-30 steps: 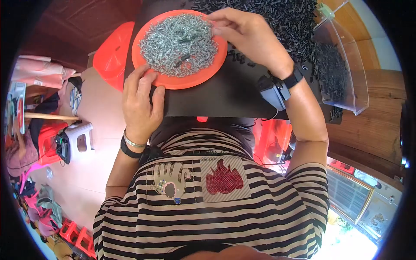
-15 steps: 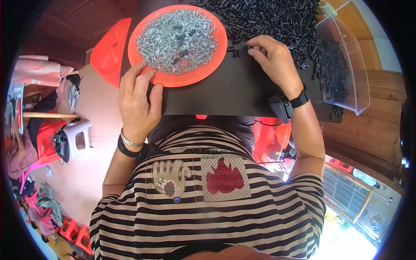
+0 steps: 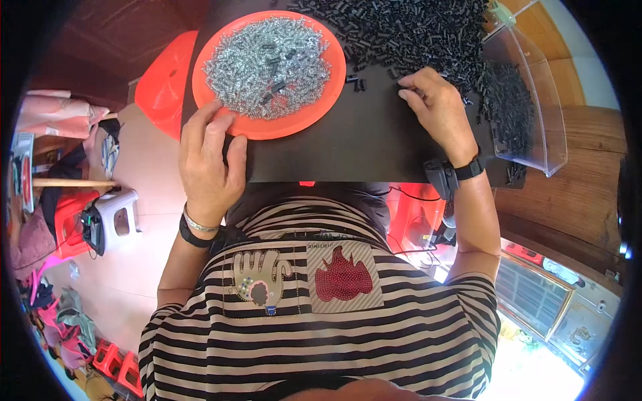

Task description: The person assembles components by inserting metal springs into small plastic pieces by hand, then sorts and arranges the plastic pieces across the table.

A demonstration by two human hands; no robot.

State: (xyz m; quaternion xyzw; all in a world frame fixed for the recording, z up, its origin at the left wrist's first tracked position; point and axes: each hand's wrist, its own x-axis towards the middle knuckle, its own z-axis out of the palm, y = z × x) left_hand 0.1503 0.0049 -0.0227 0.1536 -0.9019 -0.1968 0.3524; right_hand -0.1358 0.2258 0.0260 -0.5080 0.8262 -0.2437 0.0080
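Note:
An orange-red plate (image 3: 294,131) holds a heap of small silvery metal springs (image 3: 244,70), with a few small black pieces (image 3: 275,87) lying on top. My left hand (image 3: 212,157) rests its fingertips on the plate's near-left rim, thumb held apart from the fingers. Over the dark table (image 3: 334,150), right of the plate, is my right hand (image 3: 438,113), thumb and forefinger drawn close together. Whatever lies between those fingertips is too small to make out. Several loose black pieces (image 3: 360,84) lie between the plate and this hand.
A wide pile of small black parts (image 3: 414,33) covers the table's far right. Beside it, a clear plastic bin (image 3: 556,144) lies with more black parts at its mouth. Left of the table stand a red plastic chair (image 3: 164,87) and a grey stool (image 3: 120,212).
My right hand has moved to the right and a little nearer to me. My left hand stays at the plate's rim. The whole view has shifted slightly.

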